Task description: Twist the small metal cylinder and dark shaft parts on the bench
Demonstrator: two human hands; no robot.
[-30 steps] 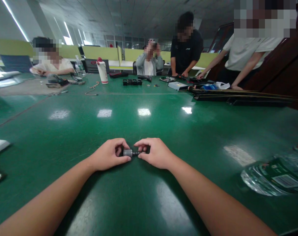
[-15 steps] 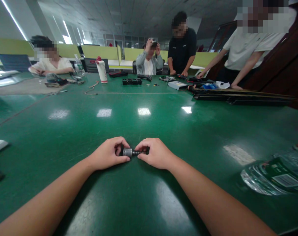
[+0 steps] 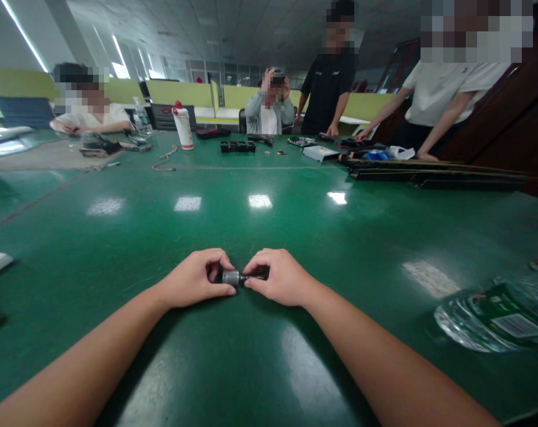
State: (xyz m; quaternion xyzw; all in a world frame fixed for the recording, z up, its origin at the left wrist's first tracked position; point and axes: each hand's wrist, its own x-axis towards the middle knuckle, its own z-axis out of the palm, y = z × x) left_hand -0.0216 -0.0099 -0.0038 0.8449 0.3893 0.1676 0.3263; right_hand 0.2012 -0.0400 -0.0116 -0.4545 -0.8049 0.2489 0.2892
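Metal cylinder (image 3: 230, 277) between left grip's (image 3: 230, 280) fingertips

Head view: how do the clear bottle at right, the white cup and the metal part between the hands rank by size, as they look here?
Clear bottle, largest
White cup
Metal part, smallest
The bottle lies nearer the camera than the cup, so their true sizes are unsure.

Right hand (image 3: 284, 277) nearer the cylinder (image 3: 230, 277) along the shaft (image 3: 254, 277) — black-shirted person (image 3: 327, 89) straighter.
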